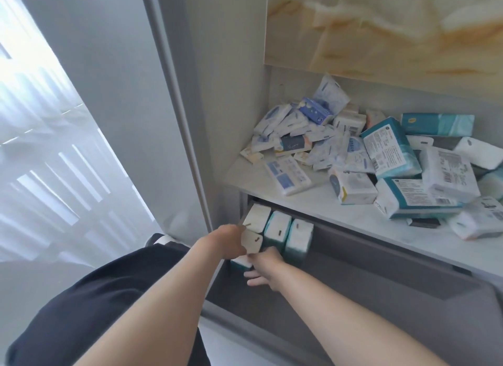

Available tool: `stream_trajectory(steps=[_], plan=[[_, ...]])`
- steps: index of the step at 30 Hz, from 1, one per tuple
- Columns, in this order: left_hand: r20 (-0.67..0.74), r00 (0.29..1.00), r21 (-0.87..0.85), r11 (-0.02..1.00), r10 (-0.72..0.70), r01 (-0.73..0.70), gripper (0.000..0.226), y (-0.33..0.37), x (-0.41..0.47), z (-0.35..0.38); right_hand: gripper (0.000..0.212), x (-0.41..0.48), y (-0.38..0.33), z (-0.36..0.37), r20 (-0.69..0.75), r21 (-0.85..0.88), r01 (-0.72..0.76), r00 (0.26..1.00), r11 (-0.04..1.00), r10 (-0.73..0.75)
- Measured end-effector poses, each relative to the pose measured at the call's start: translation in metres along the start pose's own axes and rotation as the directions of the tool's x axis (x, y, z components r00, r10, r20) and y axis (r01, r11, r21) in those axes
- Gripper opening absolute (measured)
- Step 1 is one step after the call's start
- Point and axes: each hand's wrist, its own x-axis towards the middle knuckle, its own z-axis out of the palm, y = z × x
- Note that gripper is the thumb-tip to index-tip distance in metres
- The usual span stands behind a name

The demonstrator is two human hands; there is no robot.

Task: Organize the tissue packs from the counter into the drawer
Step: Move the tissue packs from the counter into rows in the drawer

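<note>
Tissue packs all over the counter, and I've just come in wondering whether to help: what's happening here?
A person is filing them into the open drawer under the counter. The left hand grips a white pack at the drawer's left end, and the right hand reaches in just below it, fingers fairly straight. Three packs already stand in a row there. A big pile waits on the counter.

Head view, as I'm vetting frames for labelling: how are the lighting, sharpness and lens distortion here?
Head view: daylight blows out the curtain at left; the drawer interior sits in shade; the wide lens slightly bows the cabinet edge; the left hand and right hand look slightly soft; print on the counter packs is mostly unreadable.
</note>
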Motion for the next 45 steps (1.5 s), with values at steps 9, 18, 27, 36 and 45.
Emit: stream_trajectory(steps=[9,18,27,36,45], plan=[[-0.072,0.995,0.071,0.996,0.063,-0.058,0.089,0.001,0.011,0.002,0.055,0.017,0.008,-0.017,-0.085,-0.171,0.246,0.961,0.954,-0.263],[-0.079,0.997,0.253,0.968,0.015,0.006,0.083,0.017,0.004,0.003,0.051,-0.013,-0.002,-0.054,0.083,-0.381,0.364,0.929,0.850,-0.361],[-0.290,0.929,0.059,0.973,0.232,-0.225,0.039,0.120,-0.010,-0.027,0.027,-0.092,-0.059,-0.205,0.101,-0.768,0.542,0.629,0.341,-0.771],[-0.342,0.866,0.007,0.922,0.365,-0.386,0.061,0.270,0.021,-0.036,0.055,-0.105,-0.071,-0.346,0.011,-0.977,0.181,0.569,0.112,-0.822],[-0.295,0.899,0.015,0.942,0.325,-0.335,0.109,0.345,0.069,-0.012,0.075,-0.089,-0.069,-0.394,0.054,-0.989,0.139,0.651,0.049,-0.757]])
